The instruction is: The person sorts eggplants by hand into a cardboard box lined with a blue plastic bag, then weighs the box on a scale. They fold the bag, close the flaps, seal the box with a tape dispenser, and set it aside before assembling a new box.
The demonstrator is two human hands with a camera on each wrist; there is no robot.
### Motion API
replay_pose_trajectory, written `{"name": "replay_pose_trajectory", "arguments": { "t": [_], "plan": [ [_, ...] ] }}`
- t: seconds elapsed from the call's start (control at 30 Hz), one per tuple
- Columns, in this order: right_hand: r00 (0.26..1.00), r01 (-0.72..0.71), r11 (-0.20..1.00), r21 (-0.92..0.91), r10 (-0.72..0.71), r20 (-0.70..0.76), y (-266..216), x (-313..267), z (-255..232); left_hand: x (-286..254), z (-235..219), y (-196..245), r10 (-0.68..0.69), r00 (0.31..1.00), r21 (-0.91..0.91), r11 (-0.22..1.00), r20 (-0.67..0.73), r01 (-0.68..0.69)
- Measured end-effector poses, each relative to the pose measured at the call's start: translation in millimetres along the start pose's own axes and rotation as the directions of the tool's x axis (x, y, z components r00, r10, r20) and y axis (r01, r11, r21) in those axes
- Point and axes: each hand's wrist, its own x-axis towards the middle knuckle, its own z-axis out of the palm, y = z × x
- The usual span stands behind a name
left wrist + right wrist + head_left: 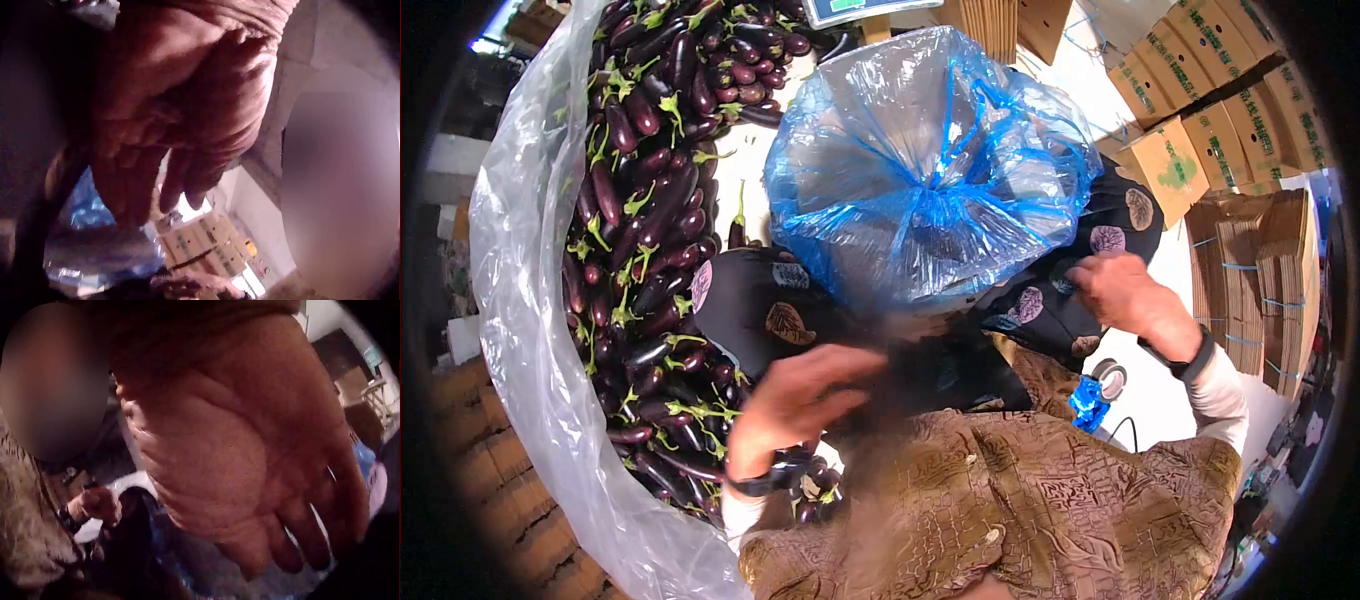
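A large clear-blue plastic bag (930, 190), its top gathered to a knot-like point in the middle, stands between the person's knees. The left hand (810, 390) is blurred in the head view, near the left thigh and in front of the bag. Its palm (187, 106) faces the left wrist camera, fingers extended and holding nothing. Beside the bag's lower right side, over the patterned dark trouser leg, is the right hand (1130, 295). In the right wrist view its fingers (300, 531) are relaxed and slightly spread, with nothing held.
Many eggplants (640, 220) lie piled on the left, bordered by a clear plastic sheet (530, 250). A scale (865, 8) is at the top. Stacked cardboard boxes (1220, 120) and flattened cartons (1250, 290) stand on the right. A tape roll (1110, 380) lies near a blue wrapper (1088, 403).
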Motion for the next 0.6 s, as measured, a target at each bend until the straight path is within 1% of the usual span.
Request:
{"name": "replay_pose_trajectory", "arguments": {
  "t": [0.03,0.07,0.1,0.13,0.17,0.2,0.23,0.27,0.33,0.4,0.43,0.47,0.5,0.53,0.57,0.6],
  "plan": [
    [0.997,-0.058,0.978,0.202,0.048,0.053,5,-11,-28,-11,-24,11,-0.064,0.998,0.026,0.998,0.001,0.064],
    [0.990,-0.122,0.911,0.394,0.083,0.114,10,-13,-41,-22,-35,14,-0.133,0.976,-0.181,0.978,-0.174,0.101],
    [0.990,-0.024,0.838,0.545,0.095,-0.101,18,-10,-40,-28,-50,-5,0.088,0.935,-0.179,0.971,-0.343,-0.157],
    [0.941,0.107,0.747,0.656,0.138,-0.311,27,-3,-40,-28,-61,-16,0.081,0.853,-0.228,0.947,-0.516,-0.227],
    [0.906,0.131,0.698,0.704,0.204,-0.370,32,10,-46,-26,-69,-26,-0.042,0.723,-0.365,0.883,-0.690,-0.296],
    [0.877,0.051,0.727,0.685,0.296,-0.379,34,24,-49,-21,-84,-44,-0.204,0.615,-0.520,0.759,-0.762,-0.393],
    [0.870,-0.003,0.781,0.625,0.311,-0.384,41,40,-46,-15,-101,-62,-0.163,0.654,-0.546,0.714,-0.739,-0.438],
    [0.858,-0.009,0.793,0.609,0.319,-0.402,48,62,-39,-12,-115,-89,-0.046,0.703,-0.478,0.765,-0.710,-0.432],
    [0.845,-0.014,0.809,0.587,0.323,-0.425,65,114,-21,6,-113,-112,-0.210,0.659,-0.502,0.815,-0.722,-0.290],
    [0.886,-0.134,0.807,0.575,0.357,-0.295,81,156,-7,24,-104,-138,-0.376,0.732,-0.681,0.715,-0.568,-0.161],
    [0.929,-0.168,0.759,0.629,0.336,-0.157,80,167,-14,32,-99,-138,-0.303,0.877,-0.771,0.627,-0.372,-0.110],
    [0.954,-0.212,0.708,0.674,0.300,-0.015,76,177,-21,42,-83,-145,-0.028,0.870,-0.123,0.992,-0.492,-0.038],
    [0.956,-0.216,0.685,0.695,0.295,0.007,71,186,-17,54,-83,-170,-0.244,0.864,-0.395,0.917,-0.441,0.057],
    [0.948,-0.265,0.655,0.708,0.313,0.066,63,191,-18,69,-86,-194,-0.435,0.838,-0.632,0.761,-0.330,0.146],
    [0.952,-0.233,0.647,0.726,0.304,0.034,61,192,-14,76,-89,-210,-0.435,0.840,-0.636,0.758,-0.325,0.146],
    [0.955,-0.201,0.639,0.743,0.296,0.004,60,192,-10,83,-92,-224,-0.372,0.895,-0.626,0.766,-0.247,0.146]
  ]
}}
